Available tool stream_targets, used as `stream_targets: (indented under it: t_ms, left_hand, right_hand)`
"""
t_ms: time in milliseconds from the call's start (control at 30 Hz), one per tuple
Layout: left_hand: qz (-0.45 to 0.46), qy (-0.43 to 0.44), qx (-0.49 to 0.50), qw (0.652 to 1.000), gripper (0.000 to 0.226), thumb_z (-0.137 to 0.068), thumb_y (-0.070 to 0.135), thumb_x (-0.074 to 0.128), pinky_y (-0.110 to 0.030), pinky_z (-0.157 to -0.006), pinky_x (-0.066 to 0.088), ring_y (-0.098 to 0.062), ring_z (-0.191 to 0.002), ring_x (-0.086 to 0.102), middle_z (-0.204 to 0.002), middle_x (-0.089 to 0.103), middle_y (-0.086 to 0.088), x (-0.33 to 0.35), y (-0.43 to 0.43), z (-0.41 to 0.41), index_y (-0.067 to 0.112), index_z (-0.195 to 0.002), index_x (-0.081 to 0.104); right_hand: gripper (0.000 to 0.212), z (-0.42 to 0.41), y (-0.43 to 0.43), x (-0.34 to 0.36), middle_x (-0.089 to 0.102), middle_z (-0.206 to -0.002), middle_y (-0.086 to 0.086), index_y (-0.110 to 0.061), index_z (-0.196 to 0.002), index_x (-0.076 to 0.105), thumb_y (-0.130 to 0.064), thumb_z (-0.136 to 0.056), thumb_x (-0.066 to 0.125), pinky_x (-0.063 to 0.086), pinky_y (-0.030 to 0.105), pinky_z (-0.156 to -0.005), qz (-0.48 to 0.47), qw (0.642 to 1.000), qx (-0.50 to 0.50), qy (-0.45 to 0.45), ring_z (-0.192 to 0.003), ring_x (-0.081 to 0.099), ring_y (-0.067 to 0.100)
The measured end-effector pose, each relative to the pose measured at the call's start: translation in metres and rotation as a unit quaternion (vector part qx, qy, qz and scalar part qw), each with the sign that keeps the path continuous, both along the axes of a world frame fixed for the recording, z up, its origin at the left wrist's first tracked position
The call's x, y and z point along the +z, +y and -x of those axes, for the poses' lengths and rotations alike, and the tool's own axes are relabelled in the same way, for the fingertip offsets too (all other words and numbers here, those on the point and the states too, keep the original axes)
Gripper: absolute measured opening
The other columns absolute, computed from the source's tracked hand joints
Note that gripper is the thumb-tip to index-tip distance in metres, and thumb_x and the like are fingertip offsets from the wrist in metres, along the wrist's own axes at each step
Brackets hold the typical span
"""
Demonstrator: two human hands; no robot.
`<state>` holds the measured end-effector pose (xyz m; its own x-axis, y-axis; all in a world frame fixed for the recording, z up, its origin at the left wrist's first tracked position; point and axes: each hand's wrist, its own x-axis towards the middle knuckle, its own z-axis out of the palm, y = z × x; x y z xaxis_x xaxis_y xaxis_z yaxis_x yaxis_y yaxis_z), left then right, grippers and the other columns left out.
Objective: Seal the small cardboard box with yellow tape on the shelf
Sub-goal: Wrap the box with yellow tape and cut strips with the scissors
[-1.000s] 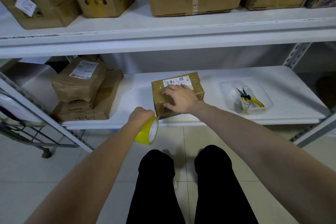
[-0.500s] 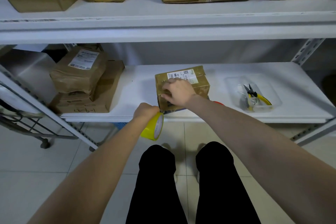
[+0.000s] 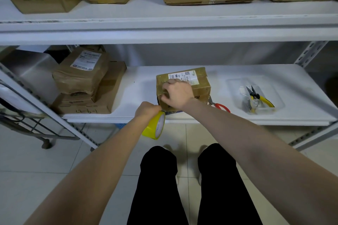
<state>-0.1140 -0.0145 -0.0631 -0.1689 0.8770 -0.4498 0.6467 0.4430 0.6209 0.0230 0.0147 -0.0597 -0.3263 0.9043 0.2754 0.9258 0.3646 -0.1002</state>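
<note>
The left hand [image 3: 146, 111], gripping the yellow tape roll [image 3: 154, 126], has risen to the front lower corner of the small cardboard box [image 3: 199, 86] on the lower shelf [image 3: 139, 86]. The right hand [image 3: 176, 94] has slid from the lid to grip its near-left edge, so a strip is probably being started. Rightward lie red scissors [image 3: 222, 107], and a clear tray [image 3: 236, 87] holds yellow-handled pliers [image 3: 259, 97].
</note>
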Motion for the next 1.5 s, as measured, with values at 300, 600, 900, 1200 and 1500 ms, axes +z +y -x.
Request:
stream_targets:
  t_ms: [300, 600, 900, 1200, 1500]
  left_hand:
    - [-0.101, 0.015, -0.001, 0.995, 0.023, -0.088, 0.03, 0.058, -0.026, -0.078, 0.039, -0.027, -0.089, 0.052, -0.097, 0.063, -0.008, 0.007, -0.003, 0.01, 0.013, -0.093, 0.072]
    - [-0.139, -0.045, -0.019, 0.989, 0.019, -0.082, 0.03, 0.066, -0.033, -0.081, 0.049, -0.027, -0.093, 0.063, -0.093, 0.072, -0.009, 0.011, -0.004, -0.009, 0.015, -0.085, 0.077]
    - [-0.184, -0.036, 0.044, 0.981, 0.018, -0.083, 0.03, 0.063, -0.031, -0.076, 0.046, -0.029, -0.092, 0.062, -0.091, 0.071, -0.01, 0.033, -0.006, 0.007, 0.017, -0.084, 0.074]
    - [-0.183, 0.003, 0.027, 0.983, 0.022, -0.087, 0.032, 0.059, -0.026, -0.071, 0.037, -0.022, -0.091, 0.056, -0.099, 0.067, -0.003, 0.04, -0.014, 0.008, 0.018, -0.095, 0.075]
    - [-0.162, -0.081, 0.02, 0.983, 0.01, -0.08, 0.027, 0.068, -0.032, -0.083, 0.05, -0.023, -0.091, 0.063, -0.089, 0.072, -0.003, 0.037, -0.011, 0.004, 0.02, -0.081, 0.075]
  right_hand:
    - [0.077, -0.092, -0.006, 0.002, 0.035, -0.139, 0.011, -0.012, -0.14, 0.031, -0.018, -0.073, 0.07, 0.042, 0.04, -0.102, 0.093, 0.908, -0.281, 0.297, -0.124, 0.044, 0.031]
    - [0.039, -0.102, -0.008, -0.017, 0.065, -0.112, 0.008, -0.011, -0.121, 0.055, -0.013, -0.083, 0.063, 0.047, 0.027, -0.074, 0.172, 0.879, -0.256, 0.364, -0.102, 0.061, 0.026]
    - [0.029, -0.092, -0.005, 0.004, 0.067, -0.109, 0.005, -0.013, -0.112, 0.061, -0.026, -0.087, 0.067, 0.052, 0.041, -0.09, 0.149, 0.856, -0.18, 0.462, -0.101, 0.062, 0.024]
    - [0.038, -0.089, -0.015, -0.004, 0.059, -0.108, 0.009, -0.013, -0.086, 0.039, 0.0, -0.076, 0.073, 0.056, 0.04, -0.08, 0.196, 0.865, -0.159, 0.434, -0.096, 0.062, 0.027]
    - [0.029, -0.091, -0.01, 0.002, 0.063, -0.113, 0.002, -0.015, -0.11, 0.053, -0.03, -0.088, 0.065, 0.05, 0.037, -0.088, 0.119, 0.864, -0.211, 0.441, -0.106, 0.06, 0.021]
